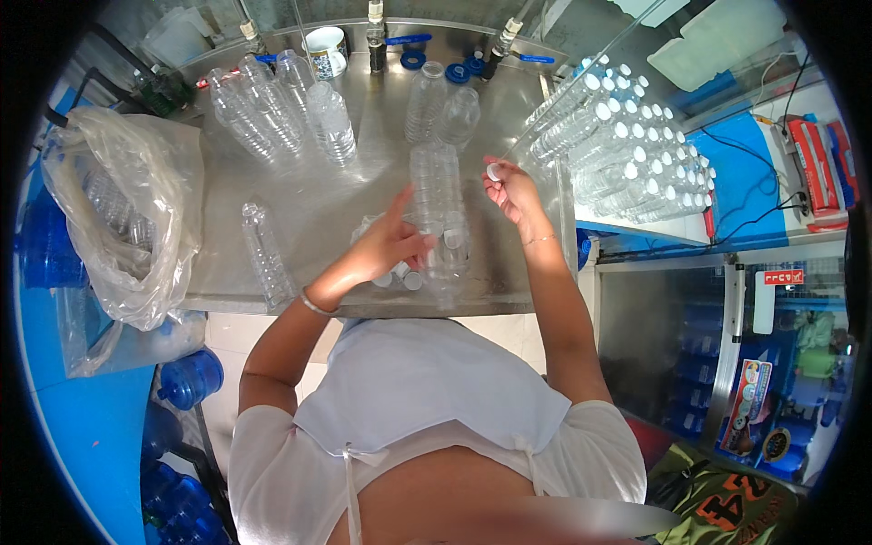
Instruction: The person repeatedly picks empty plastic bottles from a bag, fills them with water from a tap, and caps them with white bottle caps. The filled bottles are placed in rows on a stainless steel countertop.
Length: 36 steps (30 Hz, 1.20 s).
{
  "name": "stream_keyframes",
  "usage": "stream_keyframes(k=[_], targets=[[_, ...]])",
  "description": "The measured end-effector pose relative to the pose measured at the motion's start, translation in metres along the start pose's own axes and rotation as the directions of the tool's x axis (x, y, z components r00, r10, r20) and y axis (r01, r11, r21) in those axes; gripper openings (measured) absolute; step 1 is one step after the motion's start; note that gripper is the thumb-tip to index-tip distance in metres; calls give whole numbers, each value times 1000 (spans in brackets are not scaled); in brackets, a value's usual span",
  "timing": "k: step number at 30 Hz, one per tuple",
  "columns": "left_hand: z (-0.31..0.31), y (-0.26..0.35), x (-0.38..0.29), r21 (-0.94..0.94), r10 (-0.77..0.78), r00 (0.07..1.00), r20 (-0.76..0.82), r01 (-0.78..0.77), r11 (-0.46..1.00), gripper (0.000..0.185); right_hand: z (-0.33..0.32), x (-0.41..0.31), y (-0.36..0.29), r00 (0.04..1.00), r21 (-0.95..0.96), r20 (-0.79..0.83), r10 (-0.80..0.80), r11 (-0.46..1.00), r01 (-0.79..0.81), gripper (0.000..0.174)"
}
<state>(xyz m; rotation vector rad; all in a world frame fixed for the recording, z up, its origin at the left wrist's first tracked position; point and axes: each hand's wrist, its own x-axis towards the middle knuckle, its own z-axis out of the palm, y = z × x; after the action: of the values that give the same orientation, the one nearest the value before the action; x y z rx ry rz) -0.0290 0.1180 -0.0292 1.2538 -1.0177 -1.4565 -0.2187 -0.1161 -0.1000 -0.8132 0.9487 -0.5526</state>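
A white bottle cap [494, 172] is pinched in the fingers of my right hand [512, 191], held above the steel counter to the right of the clear bottles. My left hand [394, 242] has its index finger stretched out and its thumb beside the clear plastic bottles [436, 184] in front of me. Whether the thumb touches them is unclear. Several loose white caps [411, 280] lie under and beside that hand, partly hidden by it. Farther back, an open-necked clear bottle [458, 117] stands near another one.
The steel counter [327, 204] carries several clear bottles [272, 109] at the back left and a single bottle [267, 255] near its front edge. At left hangs a plastic bag of bottles [122, 218]. Many white-capped bottles [620, 150] stand at right. Taps [376, 41] and a mug [325, 51] are behind.
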Motion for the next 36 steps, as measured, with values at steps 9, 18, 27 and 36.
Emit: stream_keyframes(k=[9,18,27,36], targets=[[25,-45,119,-700,-265,917,298,399,593,51,6,-37,-30,953,-318,-134,-270,923,217,30],[60,-45,200,-961,-8,992,127,125,246,48,96,-74,-68,168,-727,458,-873,-259,636,36],[68,-45,205,-891,188,980,-67,-144,430,45,125,-9,-43,315,-820,359,-878,-136,556,38],[70,-44,210,-915,119,993,-15,-61,399,43,134,-29,-46,333,-842,347,-877,-135,522,44]])
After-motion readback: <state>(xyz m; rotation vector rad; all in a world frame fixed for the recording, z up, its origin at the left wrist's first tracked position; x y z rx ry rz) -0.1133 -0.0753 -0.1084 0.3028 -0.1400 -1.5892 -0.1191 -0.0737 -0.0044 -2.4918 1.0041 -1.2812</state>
